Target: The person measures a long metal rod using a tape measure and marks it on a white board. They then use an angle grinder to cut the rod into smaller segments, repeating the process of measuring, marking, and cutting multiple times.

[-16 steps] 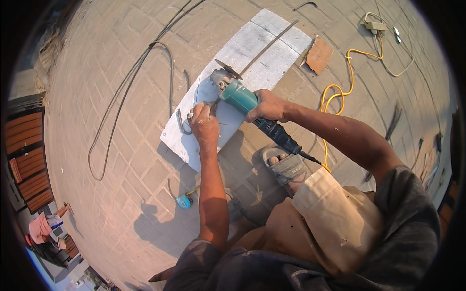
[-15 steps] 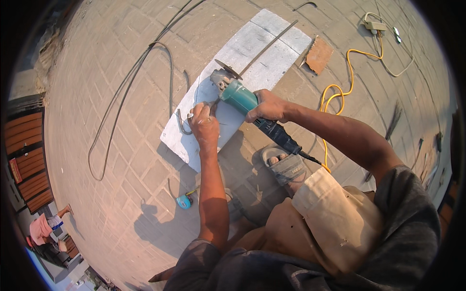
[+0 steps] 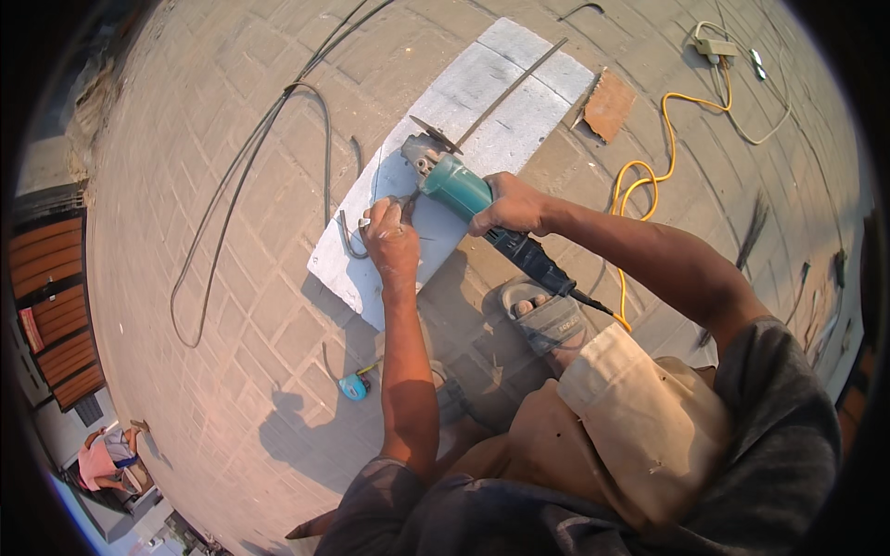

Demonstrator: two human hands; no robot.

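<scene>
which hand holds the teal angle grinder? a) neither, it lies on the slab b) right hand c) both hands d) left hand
b: the right hand grips the body of the teal angle grinder, while the left hand presses a bent metal rod against the pale slab.

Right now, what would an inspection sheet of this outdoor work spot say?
Surface: paved brick ground with a pale slab lying on it.
Job's things: teal angle grinder over the slab; bent metal rod and a long straight rod on it.
Clutter: small blue tape measure, brown board piece.
Hands: left hand presses the bent rod; right hand grips the grinder.
Cables: yellow cord, white power strip, long wires.
Surroundings: sandalled foot; another person far off.
</scene>
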